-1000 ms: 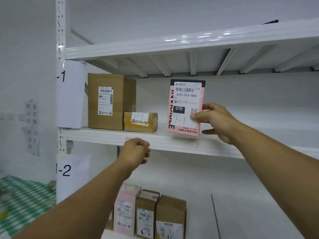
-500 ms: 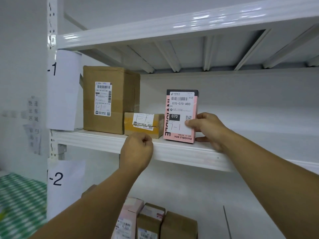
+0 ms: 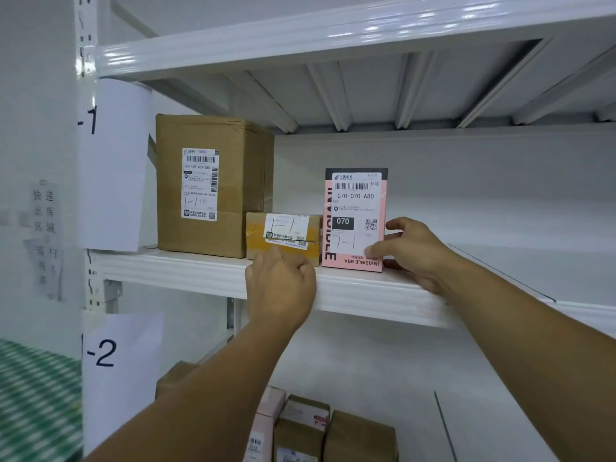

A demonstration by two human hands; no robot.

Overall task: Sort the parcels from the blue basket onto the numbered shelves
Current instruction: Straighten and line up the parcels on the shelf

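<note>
One parcel, the pink box (image 3: 355, 225), has come down from mid-air in the head view and now stands upright on the shelf (image 3: 366, 291) marked 1-1, just beside the small carton (image 3: 283, 235). We judge this placement nearly done. Our right hand (image 3: 413, 251) still pinches its lower right corner, thumb on the glossy label (image 3: 356, 201). Our left hand (image 3: 283, 288) is a closed fist at the shelf lip, holding nothing. The small carton is matte, taped cardboard; the shelf is smooth white metal.
</note>
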